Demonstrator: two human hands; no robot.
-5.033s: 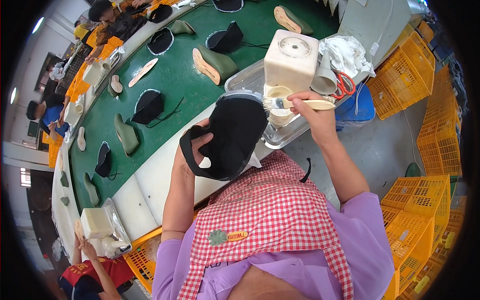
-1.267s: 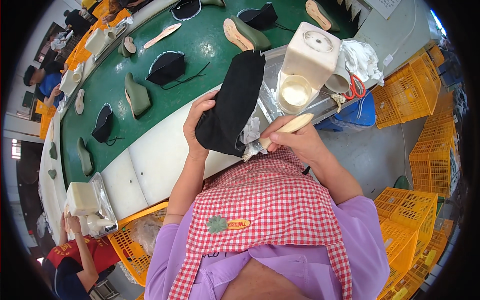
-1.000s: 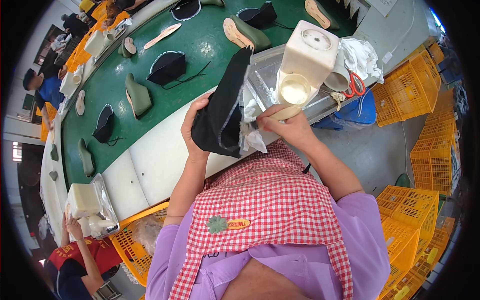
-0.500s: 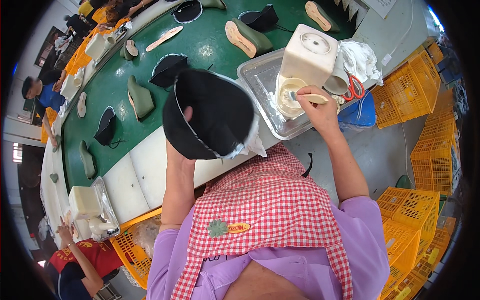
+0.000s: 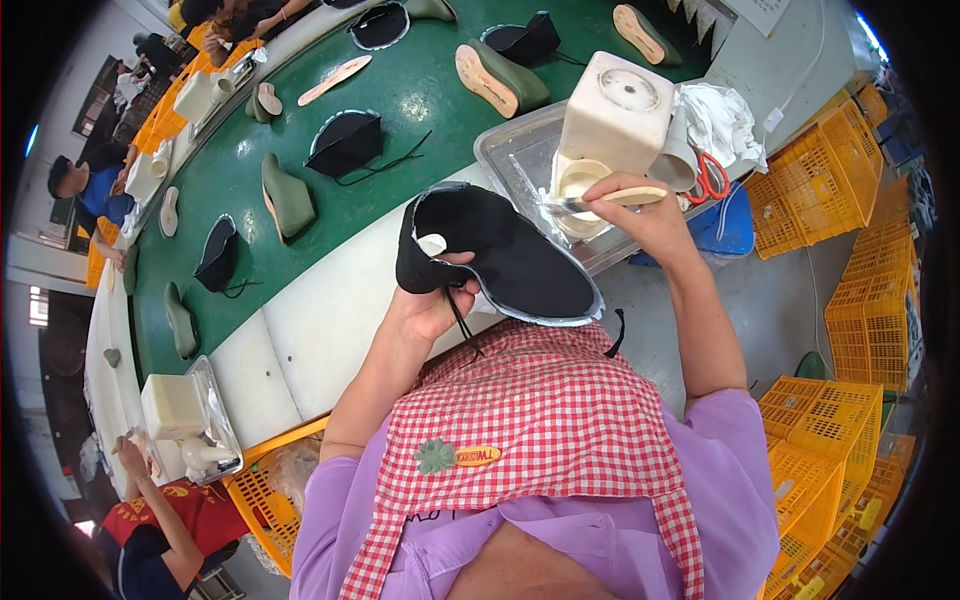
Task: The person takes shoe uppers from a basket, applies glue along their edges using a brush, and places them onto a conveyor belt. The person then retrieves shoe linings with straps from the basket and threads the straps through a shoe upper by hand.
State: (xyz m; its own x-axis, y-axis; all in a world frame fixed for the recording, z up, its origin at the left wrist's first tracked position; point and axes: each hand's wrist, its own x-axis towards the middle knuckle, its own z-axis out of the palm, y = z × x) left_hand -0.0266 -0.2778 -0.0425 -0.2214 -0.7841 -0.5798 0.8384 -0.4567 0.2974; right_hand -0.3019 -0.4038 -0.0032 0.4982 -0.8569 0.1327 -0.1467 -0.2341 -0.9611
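Since half a second ago the black fabric shoe upper has swung from showing its open mouth to lying on its side with the pale-edged rim facing up, while the right hand has stayed over the tray. The left hand is clamped on the upper from below, fingers curled into its opening, holding it above the near white edge of the table, just in front of the red-and-white checked apron. The right hand is closed around a pale wooden-handled brush, whose tip lies over a round cream glue pot. That pot sits in a shallow metal tray, beside a tall cream plastic container. Red-handled scissors and a crumpled white cloth lie just to the right of the container. On the green conveyor belt beyond rest more black uppers and olive-green shoe lasts. Yellow plastic crates stand on the floor to the right.
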